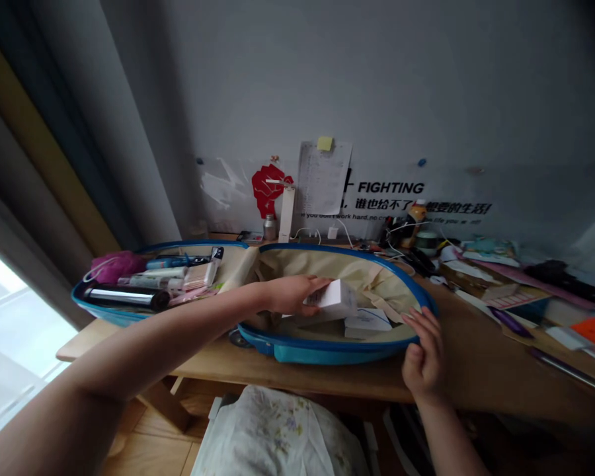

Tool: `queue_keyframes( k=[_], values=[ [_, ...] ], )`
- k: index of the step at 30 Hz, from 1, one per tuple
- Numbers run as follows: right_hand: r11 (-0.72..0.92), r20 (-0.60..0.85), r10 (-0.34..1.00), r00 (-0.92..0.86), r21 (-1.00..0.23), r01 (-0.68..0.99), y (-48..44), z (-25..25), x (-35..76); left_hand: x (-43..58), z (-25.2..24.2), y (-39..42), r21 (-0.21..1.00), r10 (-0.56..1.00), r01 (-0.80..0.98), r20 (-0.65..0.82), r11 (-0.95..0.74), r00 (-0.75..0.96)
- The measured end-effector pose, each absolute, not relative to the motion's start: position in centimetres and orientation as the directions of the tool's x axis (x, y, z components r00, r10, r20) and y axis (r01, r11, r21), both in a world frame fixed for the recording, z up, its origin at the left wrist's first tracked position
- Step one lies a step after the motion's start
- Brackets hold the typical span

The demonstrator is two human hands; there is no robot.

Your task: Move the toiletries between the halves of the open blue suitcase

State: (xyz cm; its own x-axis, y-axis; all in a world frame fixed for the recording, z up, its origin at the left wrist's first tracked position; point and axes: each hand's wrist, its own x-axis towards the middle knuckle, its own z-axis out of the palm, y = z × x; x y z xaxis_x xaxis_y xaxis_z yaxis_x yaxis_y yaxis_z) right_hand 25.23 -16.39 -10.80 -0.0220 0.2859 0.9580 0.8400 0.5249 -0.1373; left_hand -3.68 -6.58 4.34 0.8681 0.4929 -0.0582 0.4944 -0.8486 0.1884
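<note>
The left hand (288, 295) reaches across the open case (327, 354) and has closed firmly on one end of a white box (331, 301). Its fingers (313, 285) wrap over the box's near end, which leaves most of the box showing. The box sits tilted over the beige lining of the case's right half, above two flat white boxes (367, 324), and its lower edge is hidden behind the hand.

The right hand (423, 354) is open, with its fingers spread and holding nothing. Their tips rest at the blue rim, which steadies that side of the case on the tabletop (476, 370).

This is a sound hold: gripping the box at one end keeps the palm out of the way, and the separate hand on the rim guards against the case sliding. Across the central fold, the left half holds a curling iron (126, 297), tubes (153, 277) and a pink bath puff (115, 266), all well apart from both hands.
</note>
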Motion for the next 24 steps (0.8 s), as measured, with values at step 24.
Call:
queue_keyframes(
  k=[24],
  values=[
    [0.528, 0.952, 0.302, -0.047, -0.126, 0.840, -16.6, -10.6, 25.1, -0.7, 0.5, -5.2, -0.003, 0.549, 0.567, -0.259, -0.824, 0.795]
  ],
)
